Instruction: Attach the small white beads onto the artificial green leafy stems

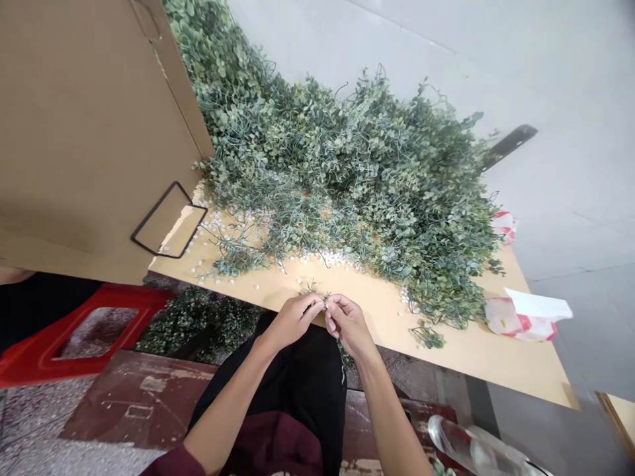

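At the near edge of the table (pixel 297 291), my left hand (pixel 295 322) and my right hand (pixel 350 325) meet with fingertips pinched together. Between them is a small green artificial leaf sprig (pixel 312 287), its leaves poking out above the fingers. Both hands are closed on it, though the exact spot of the grip is partly hidden. Just beyond lie many small white plastic pieces (pixel 331 258). A large heap of artificial leaf sprigs (pixel 347 152) covers the back of the table. One loose sprig (pixel 429 337) rests to the right.
A big cardboard box (pixel 89 132) stands at left, a black rectangular outline on its corner. Tissue packs (pixel 518 324) lie at the right end. Below are a red plastic stool (pixel 94 357), more greenery (pixel 193 324) and a clear bottle (pixel 461 446). Another person's dark clothing (pixel 44 304) shows at left.
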A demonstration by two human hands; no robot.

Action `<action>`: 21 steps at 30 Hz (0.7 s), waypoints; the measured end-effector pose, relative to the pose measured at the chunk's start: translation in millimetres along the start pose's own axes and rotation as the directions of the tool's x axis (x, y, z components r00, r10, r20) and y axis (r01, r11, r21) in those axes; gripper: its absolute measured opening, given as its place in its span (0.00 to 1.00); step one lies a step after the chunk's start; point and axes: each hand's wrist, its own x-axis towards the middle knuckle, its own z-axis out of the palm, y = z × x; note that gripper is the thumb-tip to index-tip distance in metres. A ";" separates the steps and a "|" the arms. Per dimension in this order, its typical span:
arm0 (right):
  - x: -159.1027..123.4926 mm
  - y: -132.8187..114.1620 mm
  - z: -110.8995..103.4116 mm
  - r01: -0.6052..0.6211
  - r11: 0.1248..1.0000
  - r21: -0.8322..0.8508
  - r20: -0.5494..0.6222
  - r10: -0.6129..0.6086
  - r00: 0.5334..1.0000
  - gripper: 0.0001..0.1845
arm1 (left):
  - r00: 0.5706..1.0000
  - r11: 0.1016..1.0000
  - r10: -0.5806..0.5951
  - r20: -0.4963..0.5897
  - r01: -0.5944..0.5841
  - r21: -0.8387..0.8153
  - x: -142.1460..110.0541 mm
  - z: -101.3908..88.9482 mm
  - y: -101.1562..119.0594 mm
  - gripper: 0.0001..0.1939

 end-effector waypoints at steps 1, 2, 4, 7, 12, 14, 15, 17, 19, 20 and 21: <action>0.1 -0.5 0.4 -0.001 1.000 -0.004 0.000 0.001 1.000 0.12 | 1.000 1.000 0.000 0.002 0.000 -0.003 -0.1 -0.3 -0.2 0.14; 0.2 -1.1 0.7 -0.004 1.000 -0.005 0.001 0.004 1.000 0.12 | 1.000 1.000 0.000 0.004 0.000 -0.007 -0.1 -0.7 -0.2 0.14; 0.6 -2.2 1.1 -0.009 1.000 -0.002 0.006 0.009 1.000 0.12 | 1.000 1.000 0.002 0.008 -0.002 -0.015 0.0 -1.4 0.0 0.15; 1.0 -3.1 1.1 -0.005 1.000 0.007 0.012 0.005 1.000 0.12 | 1.000 1.000 0.010 0.010 -0.009 -0.025 0.1 -2.6 0.7 0.15; 1.0 -1.1 1.5 0.031 0.999 -0.012 -0.013 -0.031 0.999 0.13 | 1.000 0.999 0.007 0.002 -0.007 -0.038 0.0 -3.5 -0.1 0.15; 1.1 0.6 2.0 0.038 0.999 -0.026 -0.031 -0.039 0.999 0.14 | 1.000 1.000 -0.002 -0.004 0.002 -0.030 0.0 -3.5 -0.9 0.16; 1.2 1.5 2.3 0.042 0.999 -0.034 -0.040 -0.044 0.998 0.14 | 1.000 1.000 -0.006 -0.005 0.006 -0.028 0.0 -3.5 -1.2 0.16; 1.3 3.2 3.0 0.058 0.997 -0.049 -0.056 -0.061 0.997 0.14 | 1.000 1.000 -0.011 -0.007 0.011 -0.027 -0.1 -3.6 -1.4 0.16; 1.4 4.6 3.9 0.080 0.995 -0.059 -0.064 -0.084 0.994 0.13 | 1.000 0.999 -0.014 -0.005 0.014 -0.032 -0.4 -3.8 -1.1 0.16; 1.4 5.4 4.4 0.090 0.994 -0.064 -0.066 -0.094 0.993 0.13 | 1.000 0.999 -0.015 -0.004 0.015 -0.034 -0.4 -3.9 -0.7 0.16; 1.3 6.1 4.8 0.101 0.992 -0.072 -0.069 -0.106 0.992 0.12 | 1.000 0.999 -0.016 -0.003 0.016 -0.038 -0.4 -4.0 -0.3 0.16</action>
